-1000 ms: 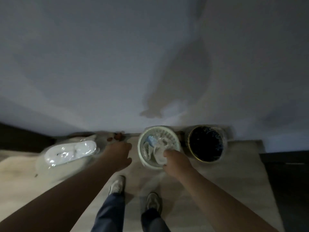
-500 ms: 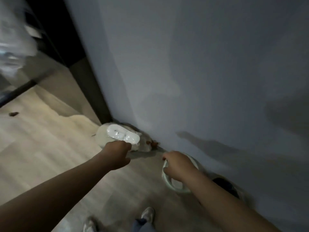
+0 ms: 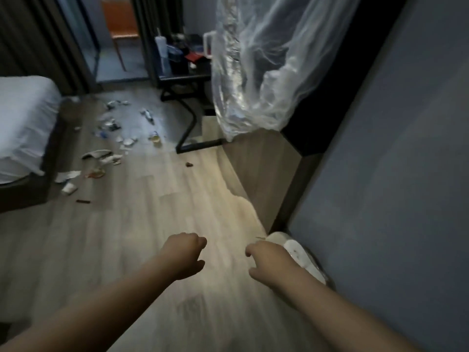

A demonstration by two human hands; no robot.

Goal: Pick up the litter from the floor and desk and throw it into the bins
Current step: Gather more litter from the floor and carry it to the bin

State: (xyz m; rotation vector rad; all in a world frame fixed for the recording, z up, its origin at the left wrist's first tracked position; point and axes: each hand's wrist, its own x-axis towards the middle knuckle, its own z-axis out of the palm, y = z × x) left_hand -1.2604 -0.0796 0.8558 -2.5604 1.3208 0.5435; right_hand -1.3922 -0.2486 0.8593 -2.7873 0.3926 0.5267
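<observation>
Evidently most work is left: litter strews the floor by the bed (bench clutter unclear); left hand and right hand hang loosely curled, empty.

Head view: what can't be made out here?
Head view, litter: too small and dim to identify.
Head view, desk items: dark, partly behind the plastic bag.
Head view, white object by the wall: blurred, partly behind the right hand.
</observation>
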